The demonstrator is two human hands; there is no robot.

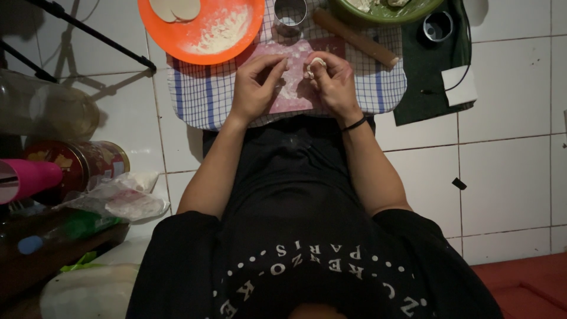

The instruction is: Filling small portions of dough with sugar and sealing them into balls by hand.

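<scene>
Over a pink board on a checked cloth, a small piece of white dough is pinched by the right hand. The left hand is held just beside it, fingers curled, nothing gripped. Beyond, an orange plate with flour, a metal ring cutter and a wooden rolling pin are seen.

We note one small lump of pale dough, soft and folded, its surface floury white. It sits pinched at the fingertips, raised just above the pink board, over the board's upper right part. Its lower edge is hidden, so we cannot tell its full shape.
</scene>
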